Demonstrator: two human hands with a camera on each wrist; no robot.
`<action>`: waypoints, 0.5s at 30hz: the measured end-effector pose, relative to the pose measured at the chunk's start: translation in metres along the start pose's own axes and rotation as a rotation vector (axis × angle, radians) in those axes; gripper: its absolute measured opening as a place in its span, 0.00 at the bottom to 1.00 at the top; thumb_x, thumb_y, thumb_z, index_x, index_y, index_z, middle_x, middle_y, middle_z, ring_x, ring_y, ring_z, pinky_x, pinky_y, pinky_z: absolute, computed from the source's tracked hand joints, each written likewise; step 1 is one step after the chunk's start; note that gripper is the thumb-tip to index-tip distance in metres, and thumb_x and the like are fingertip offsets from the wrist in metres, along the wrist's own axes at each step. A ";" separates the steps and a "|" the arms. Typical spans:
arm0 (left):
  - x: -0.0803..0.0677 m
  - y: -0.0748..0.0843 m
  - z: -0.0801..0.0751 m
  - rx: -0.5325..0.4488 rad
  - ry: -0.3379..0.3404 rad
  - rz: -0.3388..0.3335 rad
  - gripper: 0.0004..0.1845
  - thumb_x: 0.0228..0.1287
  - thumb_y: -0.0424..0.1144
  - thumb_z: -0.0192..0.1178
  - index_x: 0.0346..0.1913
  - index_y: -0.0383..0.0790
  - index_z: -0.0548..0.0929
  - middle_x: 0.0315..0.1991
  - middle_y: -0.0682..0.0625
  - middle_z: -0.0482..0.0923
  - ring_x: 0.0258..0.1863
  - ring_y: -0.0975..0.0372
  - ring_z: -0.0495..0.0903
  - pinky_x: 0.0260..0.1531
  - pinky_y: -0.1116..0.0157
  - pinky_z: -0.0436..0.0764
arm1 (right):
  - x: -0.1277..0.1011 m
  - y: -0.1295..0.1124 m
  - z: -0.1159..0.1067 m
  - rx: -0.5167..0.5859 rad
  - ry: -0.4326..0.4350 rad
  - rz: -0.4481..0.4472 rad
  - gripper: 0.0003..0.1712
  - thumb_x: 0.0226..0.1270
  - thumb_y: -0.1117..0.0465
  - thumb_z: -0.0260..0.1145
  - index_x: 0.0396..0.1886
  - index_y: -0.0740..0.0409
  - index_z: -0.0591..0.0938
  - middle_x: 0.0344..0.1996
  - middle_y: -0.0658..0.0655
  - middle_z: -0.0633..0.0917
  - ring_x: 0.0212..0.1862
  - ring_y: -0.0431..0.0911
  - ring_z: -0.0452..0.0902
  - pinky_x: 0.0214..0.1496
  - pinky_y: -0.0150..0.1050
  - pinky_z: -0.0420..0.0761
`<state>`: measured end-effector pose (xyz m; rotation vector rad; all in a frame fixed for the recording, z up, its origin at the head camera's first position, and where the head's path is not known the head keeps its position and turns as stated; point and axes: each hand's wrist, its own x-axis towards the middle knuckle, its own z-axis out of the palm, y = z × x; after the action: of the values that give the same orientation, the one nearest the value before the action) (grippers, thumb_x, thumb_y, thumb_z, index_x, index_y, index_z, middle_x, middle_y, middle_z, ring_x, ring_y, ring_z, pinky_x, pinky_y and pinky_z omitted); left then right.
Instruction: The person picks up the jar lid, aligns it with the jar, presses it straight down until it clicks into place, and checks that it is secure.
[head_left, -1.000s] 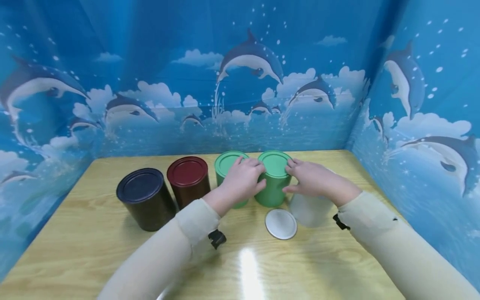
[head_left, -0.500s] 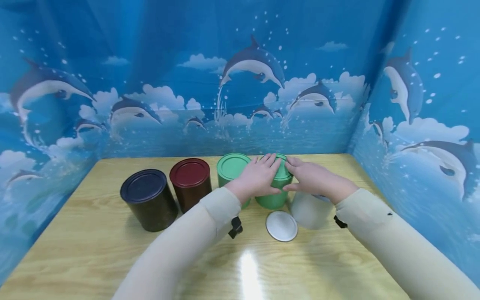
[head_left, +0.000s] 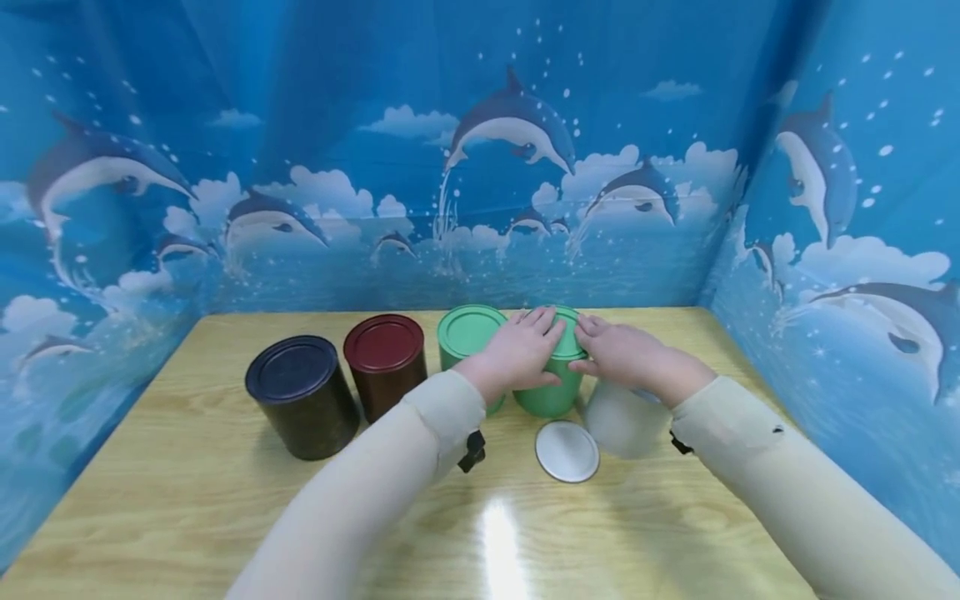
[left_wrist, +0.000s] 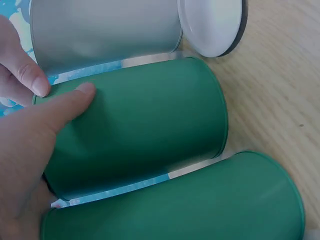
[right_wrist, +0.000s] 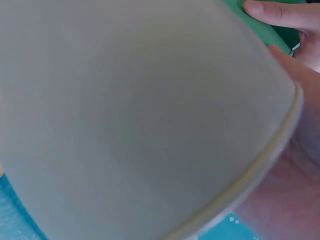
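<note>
My left hand lies over the lid of the right-hand green canister, fingers straight across its top. In the left wrist view its thumb rests against the canister's side. My right hand touches the right part of the same lid with its fingers, thumb lower at the front. Another lidded green canister stands just to the left, partly behind my left hand. Under my right wrist is a pale grey canister, its top mostly hidden. A round silver-white lid lies flat before it.
A dark red canister and a larger black canister, both lidded, stand to the left in the row. Blue dolphin-print cloth hangs behind and along the sides of the wooden table.
My left hand has moved right from between the two green canisters onto the right one's lid, its fingers straightening. My right hand has stayed nearly in place. The canisters stand as before.
</note>
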<state>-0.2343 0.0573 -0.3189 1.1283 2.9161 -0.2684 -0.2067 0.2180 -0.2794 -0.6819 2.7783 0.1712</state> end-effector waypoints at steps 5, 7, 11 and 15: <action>-0.008 0.003 0.003 0.036 0.022 -0.080 0.47 0.60 0.66 0.49 0.73 0.41 0.50 0.73 0.40 0.45 0.71 0.52 0.44 0.68 0.50 0.46 | 0.001 0.002 0.005 -0.006 0.018 -0.014 0.37 0.72 0.49 0.52 0.69 0.72 0.57 0.69 0.72 0.51 0.68 0.67 0.46 0.65 0.59 0.56; -0.009 0.004 0.002 0.061 0.042 -0.094 0.47 0.60 0.67 0.49 0.73 0.39 0.52 0.72 0.40 0.48 0.71 0.52 0.46 0.67 0.50 0.46 | 0.001 0.003 0.007 0.006 0.029 -0.017 0.37 0.72 0.49 0.52 0.69 0.71 0.56 0.69 0.71 0.51 0.68 0.68 0.46 0.65 0.60 0.56; -0.009 0.002 0.003 0.050 0.066 -0.087 0.46 0.61 0.66 0.49 0.72 0.38 0.55 0.71 0.41 0.50 0.71 0.53 0.48 0.68 0.50 0.46 | -0.001 0.005 0.008 0.014 0.059 -0.027 0.37 0.72 0.49 0.51 0.69 0.70 0.56 0.69 0.72 0.51 0.68 0.68 0.47 0.64 0.60 0.57; -0.008 0.001 0.008 0.043 0.094 -0.071 0.45 0.61 0.66 0.49 0.72 0.38 0.56 0.71 0.41 0.51 0.71 0.53 0.49 0.68 0.52 0.46 | -0.001 0.006 0.012 0.010 0.076 -0.029 0.37 0.73 0.49 0.51 0.69 0.71 0.56 0.69 0.72 0.51 0.68 0.67 0.48 0.64 0.60 0.58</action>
<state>-0.2279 0.0516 -0.3261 1.0728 3.0513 -0.2885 -0.2055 0.2257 -0.2900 -0.7401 2.8379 0.1273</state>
